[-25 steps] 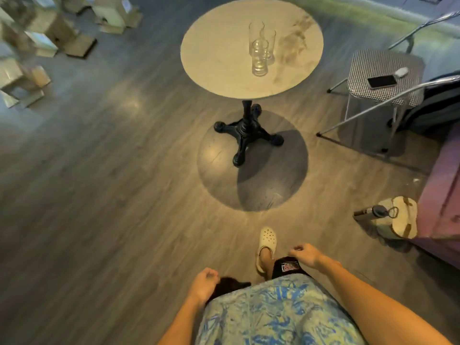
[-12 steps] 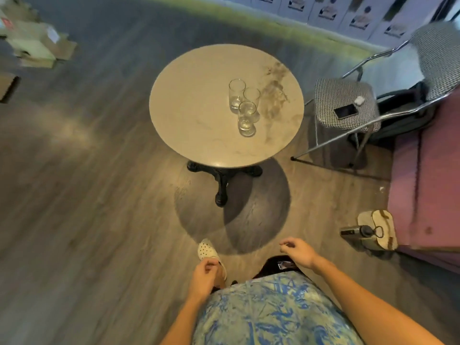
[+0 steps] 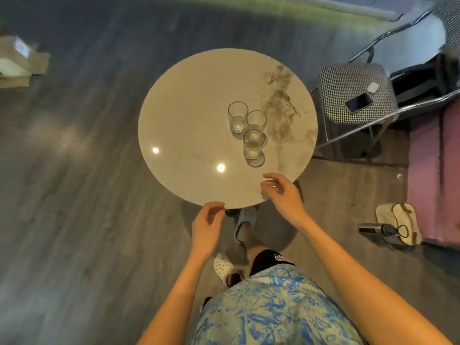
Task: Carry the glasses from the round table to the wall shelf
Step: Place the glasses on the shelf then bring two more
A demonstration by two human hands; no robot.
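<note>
Three clear drinking glasses stand close together on the round pale table, right of its middle: a far-left glass, a far-right glass and a near glass. My right hand hovers over the table's near edge, just short of the near glass, fingers curled apart and empty. My left hand hangs at the near rim, lower and to the left, fingers loosely apart, holding nothing. No wall shelf is in view.
A checked chair with metal arms stands right of the table, with a phone on its seat. A pink bench runs along the right. A bag and a flask lie on the floor. Cardboard boxes sit far left.
I have walked up to the table, which now lies close below me. Both hands rose from my waist toward the table's near edge, the right one furthest forward.
</note>
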